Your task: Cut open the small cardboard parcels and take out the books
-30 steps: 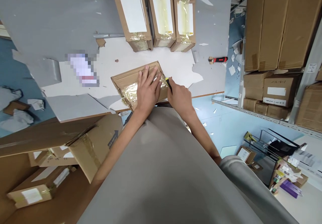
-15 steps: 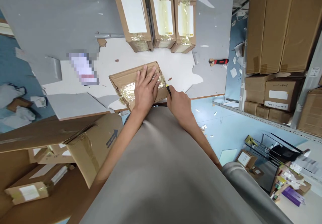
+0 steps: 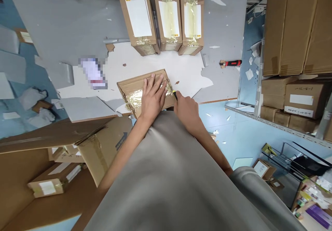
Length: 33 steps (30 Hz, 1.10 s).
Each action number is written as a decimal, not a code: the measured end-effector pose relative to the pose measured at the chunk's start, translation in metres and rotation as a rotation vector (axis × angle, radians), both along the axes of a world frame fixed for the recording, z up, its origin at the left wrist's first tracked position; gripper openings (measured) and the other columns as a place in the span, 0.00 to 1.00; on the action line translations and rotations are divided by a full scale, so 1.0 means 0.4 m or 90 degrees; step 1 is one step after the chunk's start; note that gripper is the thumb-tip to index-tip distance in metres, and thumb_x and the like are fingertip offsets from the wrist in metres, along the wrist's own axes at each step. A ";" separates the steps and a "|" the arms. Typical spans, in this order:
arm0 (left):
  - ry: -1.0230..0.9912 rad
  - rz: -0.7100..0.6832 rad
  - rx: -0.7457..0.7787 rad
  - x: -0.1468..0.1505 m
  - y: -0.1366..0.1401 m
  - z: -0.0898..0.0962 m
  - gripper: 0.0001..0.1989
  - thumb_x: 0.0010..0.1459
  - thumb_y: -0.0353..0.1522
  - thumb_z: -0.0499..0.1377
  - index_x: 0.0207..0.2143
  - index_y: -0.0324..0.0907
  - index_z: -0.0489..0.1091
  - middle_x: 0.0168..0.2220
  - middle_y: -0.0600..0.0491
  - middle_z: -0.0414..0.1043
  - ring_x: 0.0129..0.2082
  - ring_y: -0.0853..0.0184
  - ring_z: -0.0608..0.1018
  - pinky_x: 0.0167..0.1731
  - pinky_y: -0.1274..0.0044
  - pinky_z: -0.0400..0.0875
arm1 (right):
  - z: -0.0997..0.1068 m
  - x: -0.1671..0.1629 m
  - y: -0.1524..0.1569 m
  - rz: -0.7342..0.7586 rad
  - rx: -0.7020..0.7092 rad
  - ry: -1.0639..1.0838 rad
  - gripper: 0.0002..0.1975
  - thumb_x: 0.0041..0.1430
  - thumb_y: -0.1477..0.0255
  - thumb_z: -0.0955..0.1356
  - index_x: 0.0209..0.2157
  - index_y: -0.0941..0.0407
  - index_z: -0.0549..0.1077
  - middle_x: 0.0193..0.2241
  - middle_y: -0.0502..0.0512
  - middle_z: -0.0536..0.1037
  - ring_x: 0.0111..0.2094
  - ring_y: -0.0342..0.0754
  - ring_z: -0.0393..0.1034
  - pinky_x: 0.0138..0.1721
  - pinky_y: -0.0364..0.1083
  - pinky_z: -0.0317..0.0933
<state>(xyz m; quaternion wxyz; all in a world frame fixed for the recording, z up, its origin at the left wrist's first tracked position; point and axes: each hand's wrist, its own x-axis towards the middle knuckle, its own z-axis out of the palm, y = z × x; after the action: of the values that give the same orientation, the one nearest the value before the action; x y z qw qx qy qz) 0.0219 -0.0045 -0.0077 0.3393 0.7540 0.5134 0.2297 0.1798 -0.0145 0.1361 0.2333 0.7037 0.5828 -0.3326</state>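
Note:
A brown cardboard box [image 3: 135,82] with clear tape lies at a slant on the white patch of the worktable, close to my body. My left hand [image 3: 153,96] rests flat on its top, fingers stretched out and slightly spread. In my right hand [image 3: 186,109] is a knife [image 3: 175,94] with a black and yellow handle, most of it covered by the fist. The knife's front end touches the taped right end of the box; how deep the blade sits cannot be seen.
Three taped boxes with white labels [image 3: 167,19] stand at the table's far side. A red and black cutter [image 3: 232,63] lies on the right, a blurred phone-like object [image 3: 93,73] on the left. A large open carton [image 3: 103,148] is below left; shelving with boxes [image 3: 298,99] is at right.
The view has shifted a little, so most things appear farther right. My left hand stays on the box and my right hand keeps the knife at its right end.

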 end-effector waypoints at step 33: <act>0.091 0.024 0.019 -0.014 0.049 0.076 0.34 0.82 0.56 0.51 0.78 0.51 0.68 0.83 0.48 0.63 0.87 0.46 0.56 0.85 0.42 0.44 | -0.242 0.163 -0.093 -0.227 0.229 0.417 0.28 0.83 0.62 0.61 0.77 0.51 0.72 0.57 0.58 0.90 0.44 0.58 0.89 0.55 0.54 0.79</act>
<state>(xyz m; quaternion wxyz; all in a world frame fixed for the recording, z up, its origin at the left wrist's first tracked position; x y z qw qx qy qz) 0.0165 0.0150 0.0227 0.2860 0.7639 0.5467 0.1894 0.2451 -0.0519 0.0393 -0.1523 0.6801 0.5440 -0.4673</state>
